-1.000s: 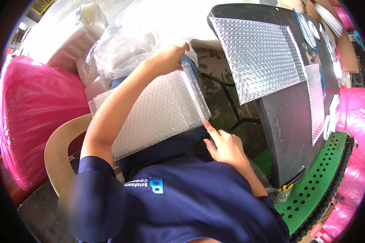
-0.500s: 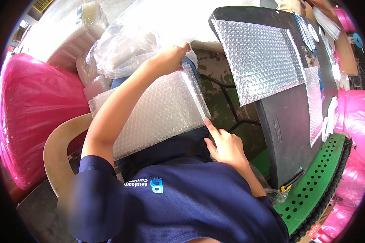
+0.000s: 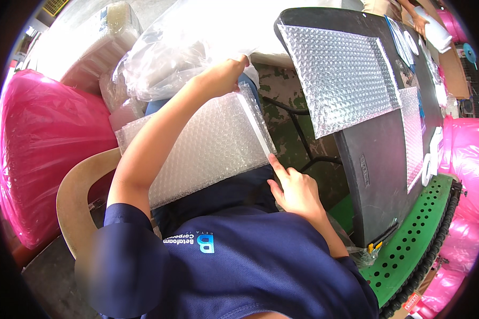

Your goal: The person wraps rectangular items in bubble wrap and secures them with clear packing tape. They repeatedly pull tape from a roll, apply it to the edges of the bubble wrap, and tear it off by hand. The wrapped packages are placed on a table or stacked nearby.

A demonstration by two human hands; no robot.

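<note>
A clear bubble-wrap pouch (image 3: 207, 141) lies across my lap, with a pale strip (image 3: 255, 125) running along its right edge. My left hand (image 3: 226, 77) is closed at the far end of that strip, its fingers bent around the pouch's corner; the fingertips are partly hidden. At the near end of the strip, my right hand (image 3: 297, 191) rests its stretched index fingertip on the corner. Its thumb stands apart, and the other fingers are loosely bent.
On the black table (image 3: 362, 165) at right lies a silvery bubble-wrap sheet (image 3: 340, 80). Beyond it, a person's hand (image 3: 419, 24) holds a white bundle (image 3: 436, 32). A green perforated bench (image 3: 404, 255) stands near right; a pink-wrapped bundle (image 3: 53, 154) and clear plastic wrap (image 3: 159, 64) sit left.
Another person's arm has come in at the far upper right and grasped the white bundle, which has shifted. My hands and the pouch have hardly moved.
</note>
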